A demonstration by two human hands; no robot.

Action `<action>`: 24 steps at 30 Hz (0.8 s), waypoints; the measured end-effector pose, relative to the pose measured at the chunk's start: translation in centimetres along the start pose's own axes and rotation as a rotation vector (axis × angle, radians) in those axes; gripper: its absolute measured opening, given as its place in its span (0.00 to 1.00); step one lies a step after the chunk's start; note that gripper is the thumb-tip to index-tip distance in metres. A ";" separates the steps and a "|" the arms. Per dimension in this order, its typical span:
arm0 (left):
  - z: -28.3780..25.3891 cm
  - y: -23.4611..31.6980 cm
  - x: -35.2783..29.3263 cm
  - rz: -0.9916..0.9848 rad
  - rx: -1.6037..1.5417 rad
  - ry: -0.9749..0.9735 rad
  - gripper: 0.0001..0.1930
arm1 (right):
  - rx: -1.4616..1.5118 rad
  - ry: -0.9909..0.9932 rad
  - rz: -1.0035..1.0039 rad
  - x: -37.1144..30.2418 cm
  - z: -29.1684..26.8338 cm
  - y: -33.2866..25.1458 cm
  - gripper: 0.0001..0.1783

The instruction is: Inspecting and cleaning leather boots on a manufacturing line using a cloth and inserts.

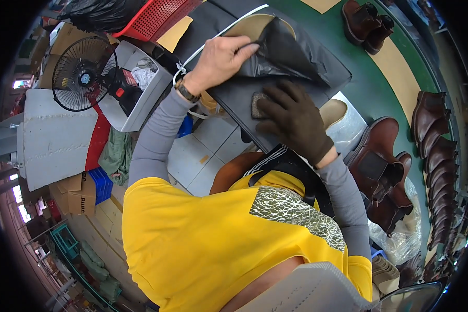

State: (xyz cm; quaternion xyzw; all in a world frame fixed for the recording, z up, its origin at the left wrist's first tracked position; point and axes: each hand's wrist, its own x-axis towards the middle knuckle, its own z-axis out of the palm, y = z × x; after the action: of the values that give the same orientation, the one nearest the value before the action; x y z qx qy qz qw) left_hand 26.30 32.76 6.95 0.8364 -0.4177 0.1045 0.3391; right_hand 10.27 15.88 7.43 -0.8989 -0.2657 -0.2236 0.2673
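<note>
The black sheet (pixel 288 54) looks smooth and shiny, the block (pixel 257 105) rough, the glove (pixel 296 122) dull cloth, the boots (pixel 384 140) glossy leather.

Left of the left hand (pixel 221 60) stands a fan (pixel 85 79); right of the right hand (pixel 299 119), boots (pixel 384 134).

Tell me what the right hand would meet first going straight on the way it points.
The black flap, it seems, lies just beyond the fingertips of the gloved right hand; depth between them is unclear from this one view.
</note>
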 end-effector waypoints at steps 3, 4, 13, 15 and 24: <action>-0.6 -2.2 1.5 -0.127 -0.211 -0.120 0.15 | -0.053 -0.013 0.060 1.3 0.2 0.1 0.21; -0.7 -2.8 1.9 -0.134 -0.242 -0.153 0.15 | -0.128 0.124 0.075 2.7 0.5 0.0 0.19; -2.6 5.9 0.8 0.320 0.257 -0.023 0.25 | -0.279 0.019 0.192 6.5 1.8 5.6 0.06; 0.5 4.2 -0.4 0.160 0.347 -0.072 0.22 | -0.246 -0.035 0.158 6.0 2.1 5.6 0.09; -1.2 11.8 3.8 -0.075 -0.709 -0.041 0.13 | -0.198 0.384 0.236 -1.4 -3.0 -2.8 0.53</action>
State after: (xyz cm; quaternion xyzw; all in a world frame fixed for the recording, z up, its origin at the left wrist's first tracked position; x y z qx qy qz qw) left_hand 19.75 26.19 15.27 0.6836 -0.4036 -0.0761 0.6034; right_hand 6.78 15.58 9.89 -0.8865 -0.0798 -0.3826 0.2478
